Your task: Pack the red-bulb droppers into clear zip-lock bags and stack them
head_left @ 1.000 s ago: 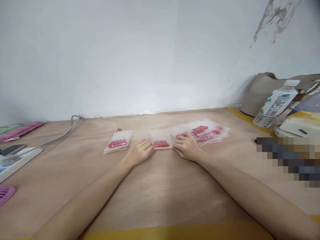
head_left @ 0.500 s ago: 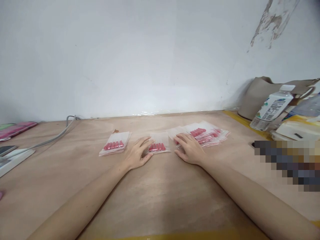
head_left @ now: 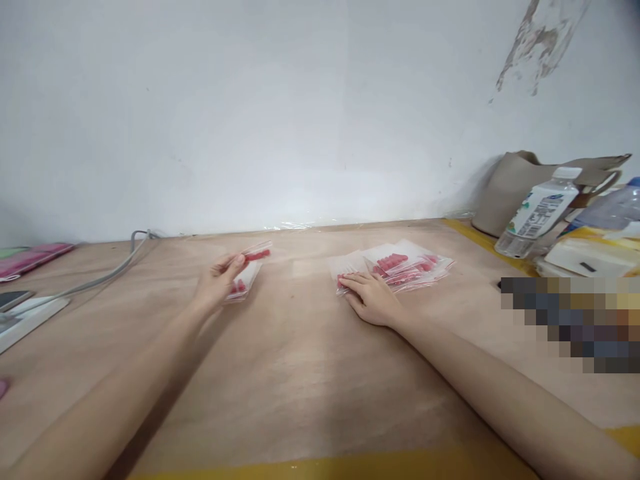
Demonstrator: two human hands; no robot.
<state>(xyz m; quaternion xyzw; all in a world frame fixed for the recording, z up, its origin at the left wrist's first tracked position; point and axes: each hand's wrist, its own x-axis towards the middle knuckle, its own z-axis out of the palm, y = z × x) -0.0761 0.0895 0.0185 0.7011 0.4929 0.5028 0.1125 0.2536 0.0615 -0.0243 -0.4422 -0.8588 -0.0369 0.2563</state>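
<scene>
My left hand point(head_left: 223, 275) pinches a small clear plastic bag point(head_left: 259, 253) with red pieces inside, raised over the left stack of like bags point(head_left: 245, 283). That stack lies flat on the table and is partly hidden by the hand. My right hand point(head_left: 369, 293) rests with its fingers stretched out on a bag of red pieces point(head_left: 350, 265) at the near left of a spread pile of such bags point(head_left: 413, 265). What the red pieces are, I cannot make out.
A grey cable point(head_left: 110, 275) runs to a white power strip point(head_left: 37, 317) at the left, near a phone point(head_left: 15, 300) and a pink pouch point(head_left: 40, 259). On the right stand a plastic bottle point(head_left: 543, 210) and a beige bag point(head_left: 505, 190). The wall point(head_left: 300, 120) closes off the back.
My left hand has picked up the bag from the middle of the table and carried it left, over the left stack. My right hand stays at the pile, its fingers on a bag.
</scene>
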